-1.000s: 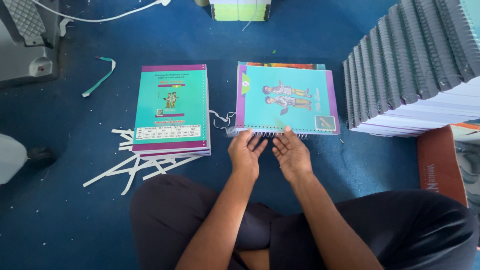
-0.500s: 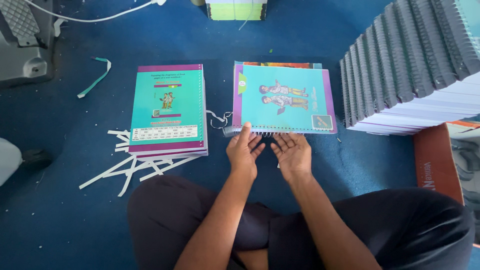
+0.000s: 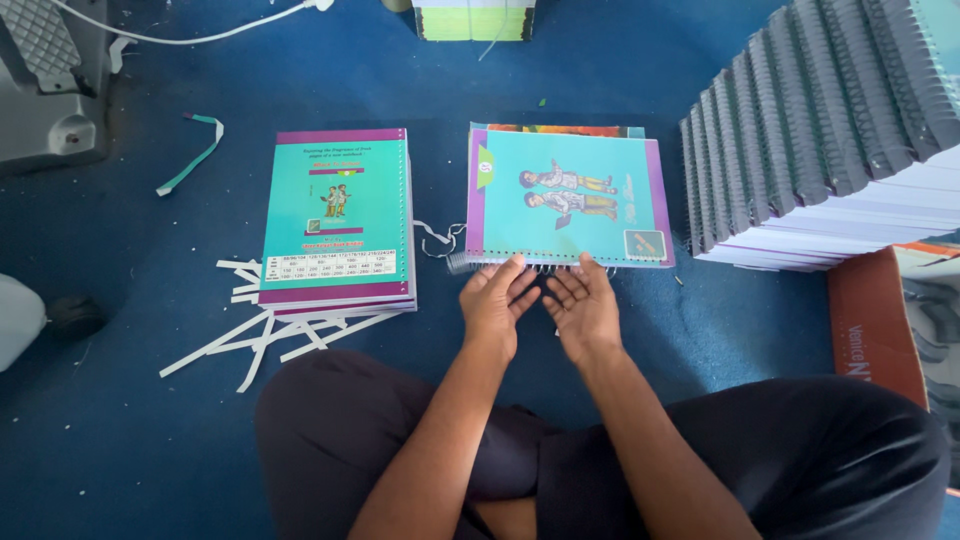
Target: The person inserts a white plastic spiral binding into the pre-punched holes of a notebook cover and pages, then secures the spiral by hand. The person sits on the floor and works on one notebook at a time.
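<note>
Two hands work at the near edge of the teal notebook [image 3: 568, 196], which lies flat on the blue floor [image 3: 130, 450] in front of the seated person. Left hand [image 3: 497, 300] and right hand [image 3: 583, 305] sit side by side, fingers loosely spread and curled, fingertips touching the wire spiral [image 3: 500, 264] along that near edge; neither hand is clamped around anything.

Orientation: the notebook's long axis runs left to right as the person sees it, bound edge toward the person, cover picture upright for someone looking from the person's side.

Landmark = notebook. Left of it, just apart, a stack of teal booklets [image 3: 337, 215] with white paper strips [image 3: 265, 335] fanned from under its near side. Right of it, close, a tall leaning pile of bound notebooks [image 3: 830, 140]. Between notebook and stack, a small loose wire curl [image 3: 435, 238].

Risks (judgement only): the spiral could skip a hole or bend if pressed unevenly; sheets could shift out of line; the leaning pile could slump onto the notebook if nudged.
</note>
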